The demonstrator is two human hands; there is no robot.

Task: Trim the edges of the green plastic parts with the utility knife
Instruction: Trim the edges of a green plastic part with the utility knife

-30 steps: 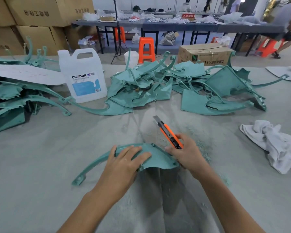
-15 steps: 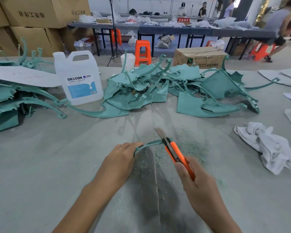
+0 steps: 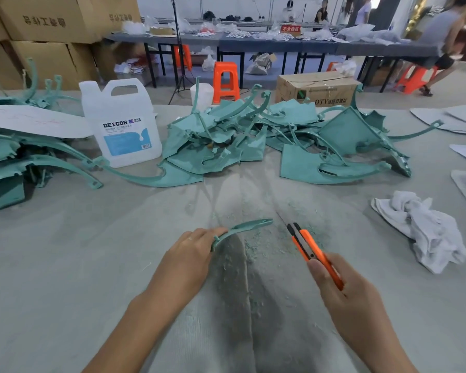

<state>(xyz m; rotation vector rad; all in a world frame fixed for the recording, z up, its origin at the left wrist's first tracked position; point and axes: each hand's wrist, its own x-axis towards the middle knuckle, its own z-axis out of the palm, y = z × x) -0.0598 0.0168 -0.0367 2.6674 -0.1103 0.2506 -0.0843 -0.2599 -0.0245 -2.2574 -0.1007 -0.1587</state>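
Note:
My left hand (image 3: 190,254) grips a green plastic part (image 3: 242,228) on edge, so only its thin curved arm shows past my fingers, pointing right. My right hand (image 3: 342,289) holds the orange utility knife (image 3: 310,247) with its blade out, tip pointing up and left. The blade is a short gap to the right of the part's tip, not touching it. Green shavings lie on the grey cloth below both. A large heap of green parts (image 3: 253,141) lies further back on the table.
A white DEXCON jug (image 3: 120,125) stands at the back left beside another stack of green parts (image 3: 24,162). A crumpled white rag (image 3: 425,227) lies at the right. Cardboard boxes (image 3: 316,90), orange stools and people stand beyond the table.
My left hand turned the part from flat up onto its edge. The knife met the part's tip half a second ago and has since drawn away to the right.

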